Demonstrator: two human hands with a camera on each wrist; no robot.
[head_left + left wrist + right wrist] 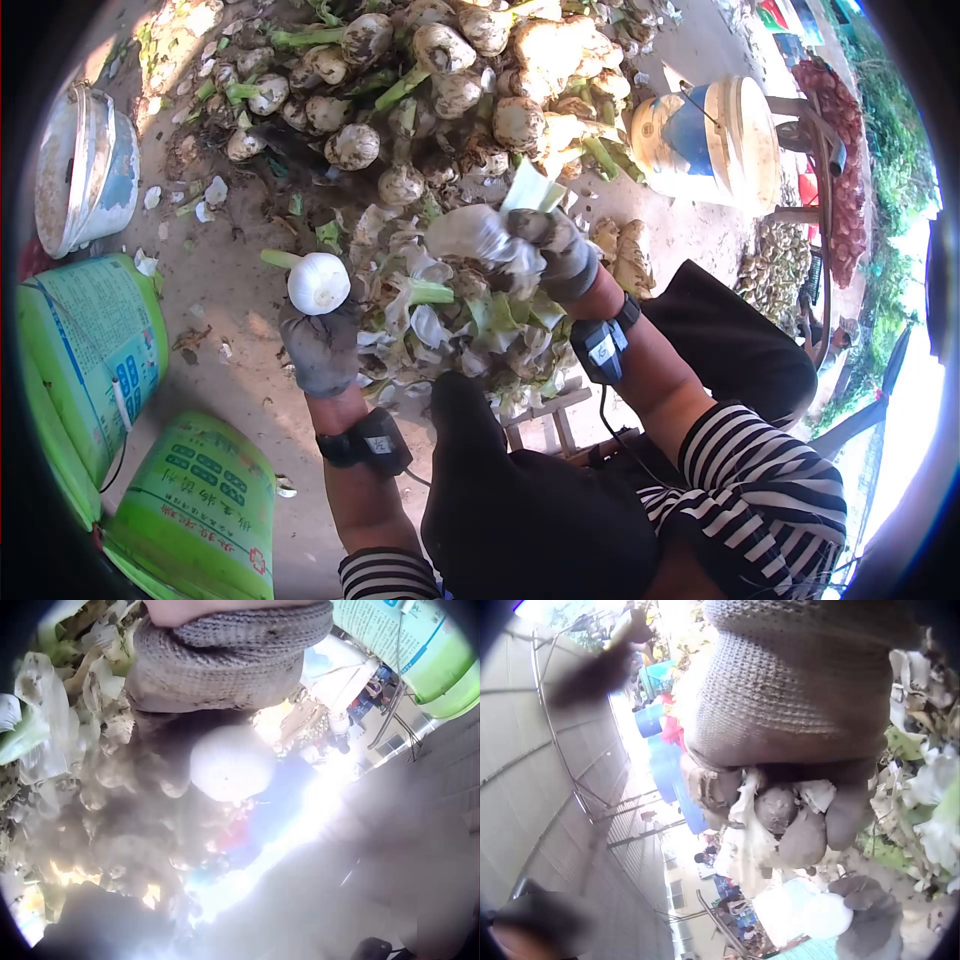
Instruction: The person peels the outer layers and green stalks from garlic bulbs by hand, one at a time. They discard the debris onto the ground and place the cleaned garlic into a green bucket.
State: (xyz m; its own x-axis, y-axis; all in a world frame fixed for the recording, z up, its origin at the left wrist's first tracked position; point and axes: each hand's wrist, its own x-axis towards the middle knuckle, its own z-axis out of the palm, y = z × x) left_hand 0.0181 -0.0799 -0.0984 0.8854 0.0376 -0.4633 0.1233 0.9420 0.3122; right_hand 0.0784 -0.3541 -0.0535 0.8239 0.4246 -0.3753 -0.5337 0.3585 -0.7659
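My gloved left hand [322, 350] holds a clean white garlic bulb [318, 284], its short green stem pointing left. In the left wrist view the bulb [232, 763] shows just beyond the glove [225, 660]. To the right and farther up, my gloved right hand [562, 258] grips pale garlic skins [470, 235] that look blurred. Its fingers curl round a whitish strip of skin [748, 836] in the right wrist view. Below the right hand lies a heap of garlic peelings [430, 330]. Dirt-covered garlic bulbs [440, 50] with green stems are piled beyond both hands.
Green buckets [195, 500] stand at lower left, and a whitish bucket [95, 170] is at far left. Another bucket [710, 140], white and blue, stands at right. A dark-trousered knee [740, 340] and a wooden frame [560, 425] are close to the peelings.
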